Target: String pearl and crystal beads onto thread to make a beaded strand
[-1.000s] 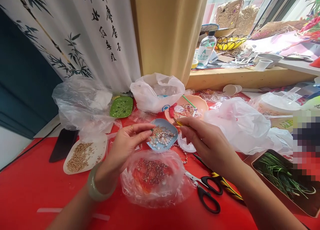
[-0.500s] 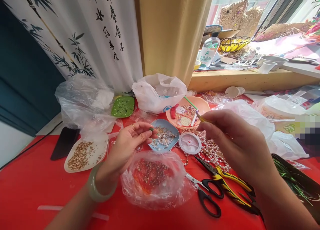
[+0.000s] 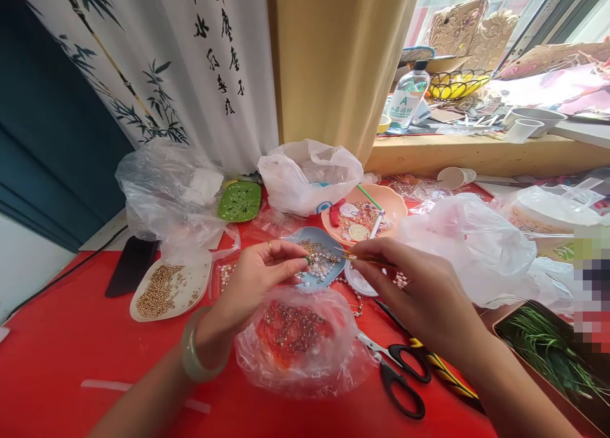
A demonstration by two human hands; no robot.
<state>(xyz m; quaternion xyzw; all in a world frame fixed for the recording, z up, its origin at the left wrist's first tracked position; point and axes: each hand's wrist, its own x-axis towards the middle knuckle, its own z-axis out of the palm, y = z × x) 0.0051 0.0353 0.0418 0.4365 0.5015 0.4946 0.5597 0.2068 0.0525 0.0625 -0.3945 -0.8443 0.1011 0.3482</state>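
Thumb and fingertips of the left hand (image 3: 257,278) pinch a green piece (image 3: 308,260), so small that the fingers hide most of it. Facing it, the right hand (image 3: 414,282) grips a thin yellow piece (image 3: 350,255), its end pointing left toward the green one, the two apart. Between the hands lies a blue dish (image 3: 332,238) of gold and pearly beads (image 3: 319,263); how high the fingers are above it, I cannot tell. Nearer the wearer, below the hands, sits a clear bag (image 3: 305,374) of reddish beads, with scissors (image 3: 369,341) to its right and pliers (image 3: 452,379) partly hidden under the right forearm. A white spool (image 3: 356,280) shows just left of the right palm. For steady handling, a light pinch close to the tips seems best, with the green piece turned into view and the left hand still while the right makes the finer movements. Working over the dish looks sensible, since a dropped piece might land there, though it could be hard to find among the beads.
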